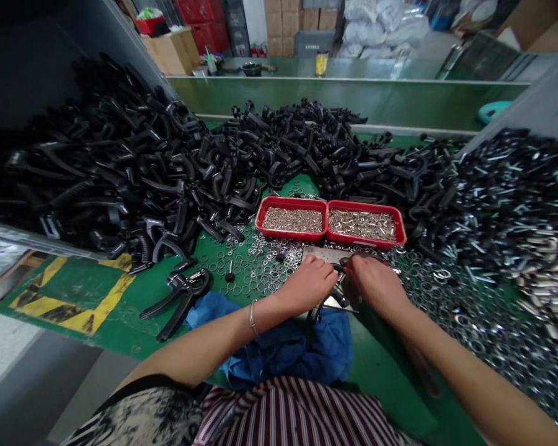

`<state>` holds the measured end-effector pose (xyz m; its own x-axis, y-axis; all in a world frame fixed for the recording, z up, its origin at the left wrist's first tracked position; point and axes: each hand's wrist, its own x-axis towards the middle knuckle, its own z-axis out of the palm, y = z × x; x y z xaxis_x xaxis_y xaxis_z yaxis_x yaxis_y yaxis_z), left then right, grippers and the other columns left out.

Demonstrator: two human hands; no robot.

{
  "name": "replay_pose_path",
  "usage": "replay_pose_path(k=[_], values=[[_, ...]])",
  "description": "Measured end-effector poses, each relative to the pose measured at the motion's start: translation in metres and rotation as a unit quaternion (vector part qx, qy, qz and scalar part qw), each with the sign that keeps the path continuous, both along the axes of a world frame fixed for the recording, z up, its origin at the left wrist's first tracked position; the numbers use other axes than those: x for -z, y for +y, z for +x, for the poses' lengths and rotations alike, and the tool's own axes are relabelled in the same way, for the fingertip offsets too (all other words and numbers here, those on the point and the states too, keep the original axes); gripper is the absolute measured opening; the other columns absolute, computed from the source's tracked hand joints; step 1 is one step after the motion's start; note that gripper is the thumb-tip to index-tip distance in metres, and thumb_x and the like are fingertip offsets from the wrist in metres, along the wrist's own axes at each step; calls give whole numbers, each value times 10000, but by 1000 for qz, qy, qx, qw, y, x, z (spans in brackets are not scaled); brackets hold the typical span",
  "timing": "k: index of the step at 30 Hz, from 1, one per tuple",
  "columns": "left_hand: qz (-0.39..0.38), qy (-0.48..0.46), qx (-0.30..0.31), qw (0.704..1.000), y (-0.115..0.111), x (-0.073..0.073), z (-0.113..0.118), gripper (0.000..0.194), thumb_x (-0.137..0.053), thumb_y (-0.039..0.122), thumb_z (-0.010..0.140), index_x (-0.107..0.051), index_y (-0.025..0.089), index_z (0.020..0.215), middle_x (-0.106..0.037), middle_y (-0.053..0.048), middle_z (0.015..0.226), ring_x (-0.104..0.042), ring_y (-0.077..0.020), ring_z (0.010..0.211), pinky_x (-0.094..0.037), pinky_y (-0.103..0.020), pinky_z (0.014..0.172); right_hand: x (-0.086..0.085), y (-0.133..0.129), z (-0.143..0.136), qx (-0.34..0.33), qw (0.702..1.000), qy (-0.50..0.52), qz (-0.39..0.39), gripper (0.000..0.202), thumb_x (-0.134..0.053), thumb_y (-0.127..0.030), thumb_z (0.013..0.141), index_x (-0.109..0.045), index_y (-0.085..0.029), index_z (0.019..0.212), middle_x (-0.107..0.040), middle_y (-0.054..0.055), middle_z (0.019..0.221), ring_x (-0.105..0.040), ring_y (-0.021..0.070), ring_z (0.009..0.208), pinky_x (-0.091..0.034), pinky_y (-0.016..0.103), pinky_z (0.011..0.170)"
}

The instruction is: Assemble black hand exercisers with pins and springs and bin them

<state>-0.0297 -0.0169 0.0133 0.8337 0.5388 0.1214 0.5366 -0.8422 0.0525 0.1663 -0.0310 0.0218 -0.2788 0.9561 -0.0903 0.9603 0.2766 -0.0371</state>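
My left hand [310, 282] is closed over a black hand-grip part [338, 291] with shiny metal on it, above a small metal plate [318, 253]. Right beside it, my right hand [376, 285] has its fingers pinched at the same part; what they hold is hidden. A brown handle [421, 368] slants out below my right forearm, its other end covered. A black two-handled hand grip with a spring [181, 297] lies to the left. Under my left forearm is a crumpled blue cloth [279, 347].
Two red trays [292, 235] of small metal pins stand behind my hands. Black handles [167, 161] are heaped left and behind. Loose metal rings [265, 266] cover the green table. On the right are piles of black-and-silver bolts [530, 186] and metal sleeves [549, 272].
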Motion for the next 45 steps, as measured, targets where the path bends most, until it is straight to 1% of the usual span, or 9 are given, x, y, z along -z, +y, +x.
replay_pose_path(k=[3, 6, 11, 19, 27, 31, 38, 42, 45], values=[[-2, 26, 4, 1000, -9, -7, 1, 252, -398, 236, 1002, -634, 149, 1000, -635, -102, 998, -559, -250, 948, -385, -438, 914, -9, 6, -8, -72, 995, -75, -7, 124, -464, -140, 953, -586, -144, 928, -706, 151, 874, -650, 270, 873, -416, 311, 645], [1, 34, -48, 998, -27, -7, 0, 311, -412, 331, 998, -634, 145, 1111, -617, -144, 1192, -553, -290, 1022, -371, -503, 951, -11, 7, -2, -80, 994, -77, -19, 138, -464, -214, 981, -583, -147, 961, -704, 127, 840, -659, 255, 813, -406, 303, 602], [0, 38, -97, 995, -43, 1, -3, 387, -365, 208, 991, -518, 123, 1336, -556, -162, 1340, -515, -285, 1126, -423, -438, 862, -2, -19, 30, 34, 994, -78, 68, 343, -499, -512, 959, -543, -176, 1011, -681, 141, 925, -632, 304, 891, -442, 341, 624], [-12, 33, -116, 993, -37, 1, 4, 351, -424, 244, 975, -544, 137, 1288, -593, -137, 1263, -528, -271, 1102, -432, -418, 865, 11, -34, 52, 92, 993, -3, 77, 154, -515, -353, 933, -508, -200, 946, -646, 119, 918, -589, 294, 919, -464, 361, 704], [-21, 17, -117, 993, -39, 2, 2, 355, -460, 284, 961, -545, 134, 1271, -578, -134, 1292, -507, -275, 1140, -420, -420, 903, 16, -39, 67, 111, 993, -39, -15, 290, -492, -463, 935, -512, -180, 996, -690, 149, 897, -664, 309, 821, -444, 349, 617], [-19, 29, -112, 993, -38, -1, 5, 307, -499, 275, 935, -574, 142, 1202, -602, -123, 1209, -524, -283, 1083, -427, -430, 864, 20, -32, 76, 176, 980, 66, -72, 285, -485, -467, 922, -529, -191, 977, -701, 109, 826, -670, 255, 674, -427, 313, 558], [-27, 21, -112, 993, -37, -3, 4, 296, -483, 274, 945, -572, 145, 1195, -601, -126, 1204, -521, -277, 1088, -430, -420, 869, 4, -50, 68, 118, 940, 320, -13, 322, -535, -413, 921, -473, -238, 1184, -691, 97, 1102, -689, 241, 877, -531, 347, 725], [-33, 35, -118, 992, -37, -5, 5, 301, -503, 276, 932, -576, 146, 1194, -598, -135, 1202, -522, -281, 1092, -429, -422, 873, -9, -71, 61, 41, 958, 284, -31, 272, -469, -369, 955, -541, -257, 1192, -697, 83, 1098, -692, 244, 900, -541, 362, 773], [-36, 32, -121, 991, -38, -5, 6, 298, -498, 267, 933, -575, 147, 1194, -602, -132, 1190, -525, -280, 1089, -430, -423, 882, -13, -78, 59, 54, 957, 283, -24, 275, -476, -365, 955, -543, -277, 1206, -701, 67, 1113, -694, 242, 917, -546, 356, 774]])
